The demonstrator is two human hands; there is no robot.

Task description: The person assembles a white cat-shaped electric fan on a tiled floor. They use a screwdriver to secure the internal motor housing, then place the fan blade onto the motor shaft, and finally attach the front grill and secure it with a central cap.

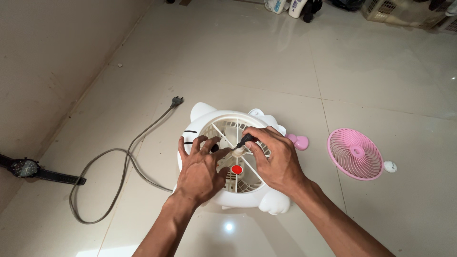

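A white cat-shaped fan body (204, 114) lies on the tiled floor with its front grille off and the inner frame showing. My left hand (200, 169) rests flat on its left side, fingers spread over the rim. My right hand (276, 159) pinches a small black tool or knob (246, 140) at the fan's centre hub, just above a red round part (236, 169). A pink bow piece (300, 141) sticks out beside the fan at the right.
A pink round grille (355, 154) lies on the floor at right, with a small white cap (390, 166) beside it. The fan's grey cord (119, 157) loops left, ending in a plug (177, 101). A black wristwatch (28, 169) lies far left by the wall. Bottles and baskets stand at the back.
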